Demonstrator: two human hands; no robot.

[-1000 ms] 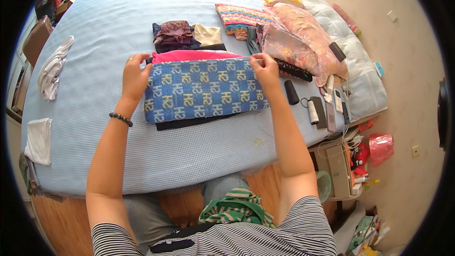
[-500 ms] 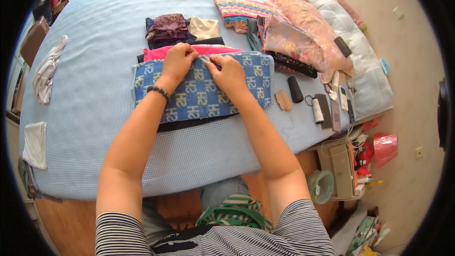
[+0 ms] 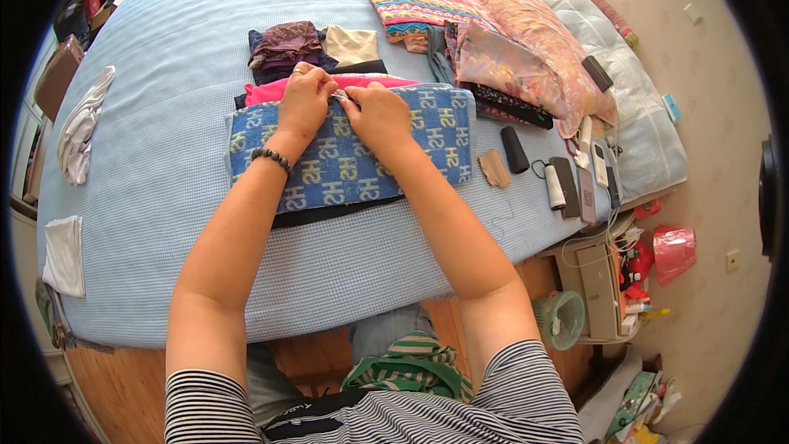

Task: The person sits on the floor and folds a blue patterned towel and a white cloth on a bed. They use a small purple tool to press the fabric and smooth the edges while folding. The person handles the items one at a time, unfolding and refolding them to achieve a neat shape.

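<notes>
A folded blue patterned cloth (image 3: 353,160), denim-like with pale and yellow printing, lies flat on the bed in front of me. At its far edge my left hand (image 3: 306,103), with a dark bead bracelet on the wrist, is closed in a pinch. Close beside it my right hand (image 3: 378,119) pinches at the same edge, fingertips almost meeting the left's. A small whitish bit (image 3: 339,94) shows between the fingertips; its kind is not clear. Bright pink cloth (image 3: 267,92) sticks out behind the blue one, and black cloth (image 3: 337,212) shows under its near edge.
Beyond the hands sit folded dark purple clothes (image 3: 288,45) and a cream folded piece (image 3: 351,45). At right lie floral cloths (image 3: 509,74), a black cylinder (image 3: 514,150), a tan scrap (image 3: 494,168) and several small devices. White cloths (image 3: 64,255) lie along the bed's left side.
Both hands have shifted slightly left and farther away along the cloth's far edge. My right hand has come closer to the left one. The cloth stays flat.
</notes>
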